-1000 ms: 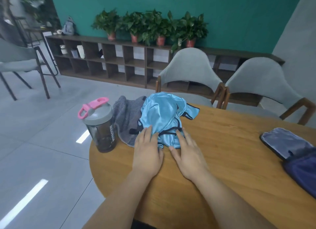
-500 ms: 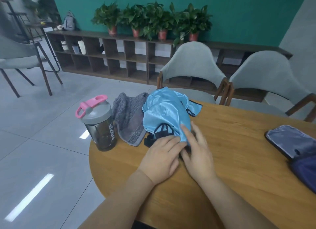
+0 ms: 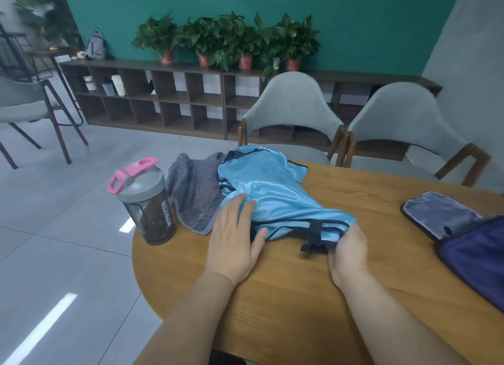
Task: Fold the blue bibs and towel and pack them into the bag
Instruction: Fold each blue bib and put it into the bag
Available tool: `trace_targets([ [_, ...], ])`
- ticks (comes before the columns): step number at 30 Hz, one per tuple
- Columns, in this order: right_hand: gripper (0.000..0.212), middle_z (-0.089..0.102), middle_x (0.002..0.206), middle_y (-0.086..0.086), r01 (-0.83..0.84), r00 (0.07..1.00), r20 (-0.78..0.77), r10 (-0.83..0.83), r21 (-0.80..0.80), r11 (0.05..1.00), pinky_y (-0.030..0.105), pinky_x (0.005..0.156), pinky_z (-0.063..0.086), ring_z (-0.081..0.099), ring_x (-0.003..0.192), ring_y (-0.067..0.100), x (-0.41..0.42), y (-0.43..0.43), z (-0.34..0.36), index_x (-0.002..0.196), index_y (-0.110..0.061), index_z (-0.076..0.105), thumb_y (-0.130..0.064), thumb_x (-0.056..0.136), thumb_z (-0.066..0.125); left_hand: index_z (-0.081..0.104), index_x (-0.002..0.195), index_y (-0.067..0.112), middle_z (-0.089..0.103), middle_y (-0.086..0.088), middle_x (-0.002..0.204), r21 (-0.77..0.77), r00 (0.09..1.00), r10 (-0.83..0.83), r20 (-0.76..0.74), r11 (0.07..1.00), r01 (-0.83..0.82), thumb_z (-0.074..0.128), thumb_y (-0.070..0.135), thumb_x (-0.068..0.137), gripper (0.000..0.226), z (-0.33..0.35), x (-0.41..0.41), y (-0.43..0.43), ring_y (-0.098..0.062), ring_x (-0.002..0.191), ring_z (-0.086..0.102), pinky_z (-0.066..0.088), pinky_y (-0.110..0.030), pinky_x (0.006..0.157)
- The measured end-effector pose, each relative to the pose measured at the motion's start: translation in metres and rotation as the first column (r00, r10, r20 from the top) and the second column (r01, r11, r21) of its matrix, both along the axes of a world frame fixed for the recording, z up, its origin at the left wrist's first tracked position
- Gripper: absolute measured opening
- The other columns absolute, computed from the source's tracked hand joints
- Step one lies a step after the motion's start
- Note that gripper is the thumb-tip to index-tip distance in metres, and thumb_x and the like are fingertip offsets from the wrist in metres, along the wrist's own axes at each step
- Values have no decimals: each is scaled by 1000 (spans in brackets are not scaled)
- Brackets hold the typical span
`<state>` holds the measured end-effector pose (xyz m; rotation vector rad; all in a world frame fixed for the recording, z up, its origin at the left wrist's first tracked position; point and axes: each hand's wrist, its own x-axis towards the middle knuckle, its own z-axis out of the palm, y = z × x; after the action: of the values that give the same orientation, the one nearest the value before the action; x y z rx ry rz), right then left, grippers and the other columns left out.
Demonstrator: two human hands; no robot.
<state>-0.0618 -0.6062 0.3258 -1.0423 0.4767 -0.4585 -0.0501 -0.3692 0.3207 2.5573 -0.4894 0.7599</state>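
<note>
Shiny light-blue bibs (image 3: 275, 195) with dark trim lie in a crumpled heap on the round wooden table (image 3: 300, 296). My left hand (image 3: 234, 239) lies flat with straight fingers pressing on the heap's near left part. My right hand (image 3: 349, 248) grips the near right edge of the blue fabric by its dark strap, pulled out to the right. A grey towel (image 3: 195, 190) lies rumpled to the left of the bibs, partly under them. The dark blue bag (image 3: 474, 252) sits open at the table's right edge, partly out of frame.
A dark shaker bottle (image 3: 144, 201) with a grey lid and pink cap stands at the table's left edge, beside the towel. Two grey chairs (image 3: 289, 113) stand behind the table. A low shelf with potted plants lines the teal wall.
My hands have parted: the right hand drew the blue fabric's edge out to the right, stretching it, while the left hand stayed pressing near the towel.
</note>
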Motion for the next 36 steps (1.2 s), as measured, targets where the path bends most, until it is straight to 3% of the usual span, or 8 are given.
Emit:
trace_targets([
  [7,27,77,90,-4,85,995,-74,-74,153,985,42,94,52,69,97,25,-20,-48,13,98,-24,70,-33,107,46,40,156,17,29,-4,168,66,998,-61,-25,996,63,53,62,101,72,1,0,0,-24,156,26,22,-38,129],
  [13,24,72,107,4,-11,998,-62,25,214,977,37,84,53,66,106,27,-37,-71,12,101,-23,68,-44,101,55,35,160,21,34,3,165,95,992,-109,-62,989,115,58,70,95,84,1,1,-2,-19,156,27,25,-40,128],
  [15,26,73,106,12,-53,994,-85,64,128,990,38,85,53,66,103,31,-38,-68,11,105,-17,69,-40,98,59,37,160,22,44,6,158,137,988,-141,-63,979,148,57,69,96,82,1,1,-3,-19,151,35,30,-42,125],
  [19,16,73,106,14,-96,995,-66,78,-339,936,36,89,56,67,106,36,-41,-56,2,100,-21,71,-19,100,54,53,149,22,62,5,128,249,988,-156,-11,956,154,71,47,92,65,-3,2,-3,-22,125,52,44,-44,110],
  [22,21,76,107,6,-117,993,-21,116,-318,941,44,96,51,69,103,23,-47,-51,5,103,-18,75,-14,101,54,72,123,23,65,5,105,288,981,-180,74,945,152,80,27,85,40,-9,2,-4,-25,107,59,47,-41,99],
  [25,25,76,101,6,-64,998,-11,64,-51,997,39,92,53,70,97,22,-50,-58,11,106,-11,73,-8,103,48,74,106,21,62,3,94,320,963,-230,138,931,177,79,17,82,25,-13,0,-6,-26,94,59,44,-37,88],
  [31,23,72,88,-5,117,992,-62,-107,189,975,31,75,50,67,80,16,-54,-71,15,97,-26,68,-18,103,48,65,113,14,54,-12,139,322,921,-378,96,887,330,63,25,94,22,2,-22,-36,-34,131,49,43,-46,107],
  [36,25,78,99,1,160,987,-57,-150,273,949,41,81,53,71,92,26,-61,-83,18,105,-22,69,-20,108,44,34,159,22,42,0,161,338,917,-353,-186,853,397,45,71,100,77,0,-38,-82,-20,155,30,16,-44,130],
])
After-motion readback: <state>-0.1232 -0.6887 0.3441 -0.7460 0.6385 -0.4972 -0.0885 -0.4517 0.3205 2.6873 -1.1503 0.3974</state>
